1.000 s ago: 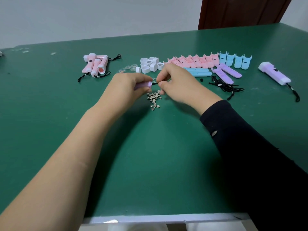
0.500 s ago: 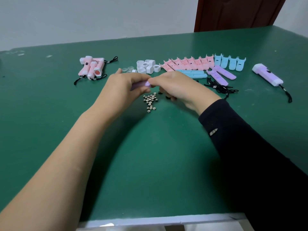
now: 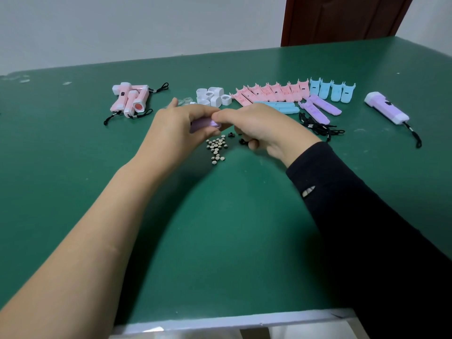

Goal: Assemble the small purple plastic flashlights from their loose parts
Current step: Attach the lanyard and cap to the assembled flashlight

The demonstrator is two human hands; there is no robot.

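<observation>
Held mid-table toward twelve o'clock in the left hand (image 3: 176,126), fingers curled round it: a purple flashlight body (image 3: 205,124). Pinched at its right end by the right hand (image 3: 264,126); impossible to tell whether a smaller part sits between those fingertips.

Likely risk: could slip on smooth plastic under a skewed push, dropping any small piece into the button cells (image 3: 216,146) just below, at six o'clock, and scattering them.

Around, from ten o'clock to two: glossy pink flashlights (image 3: 130,100), boxy white caps (image 3: 214,96), ribbed pink shell halves (image 3: 269,91), flat purple shell halves (image 3: 320,110), limp black cords (image 3: 318,126), a finished purple flashlight (image 3: 386,108).
</observation>
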